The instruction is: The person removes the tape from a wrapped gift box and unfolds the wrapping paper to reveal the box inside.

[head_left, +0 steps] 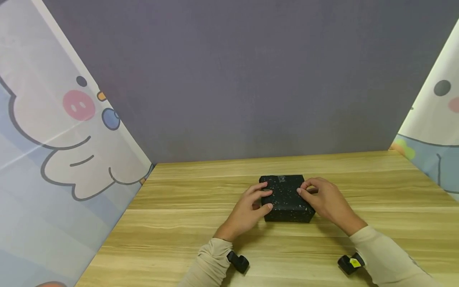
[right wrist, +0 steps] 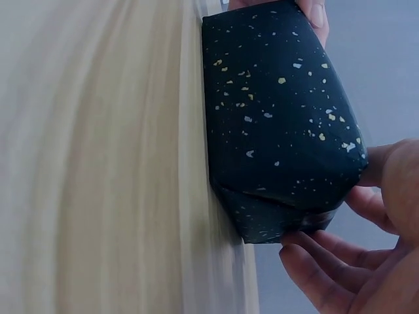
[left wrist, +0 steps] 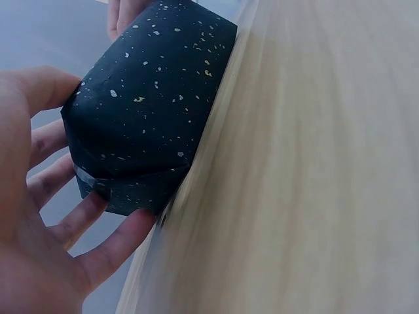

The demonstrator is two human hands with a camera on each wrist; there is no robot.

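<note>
A box wrapped in black paper with white and gold flecks (head_left: 287,199) sits on the wooden table, a strip of clear tape (head_left: 281,179) on its top near the back edge. My left hand (head_left: 247,207) holds its left end, fingers spread round it with the thumb at the near top edge. In the left wrist view, two fingertips of the left hand (left wrist: 52,209) touch the folded end flap. My right hand (head_left: 324,199) grips the right end, thumb and forefinger at the top edge. More fingers of the right hand (right wrist: 366,248) lie under the taped flap in the right wrist view.
The wooden table (head_left: 186,211) runs back to a grey panel (head_left: 251,87). Cartoon-printed sheets (head_left: 53,167) hang at both sides. Each wrist wears a black strap-on camera, one left (head_left: 238,262) and one right (head_left: 349,264).
</note>
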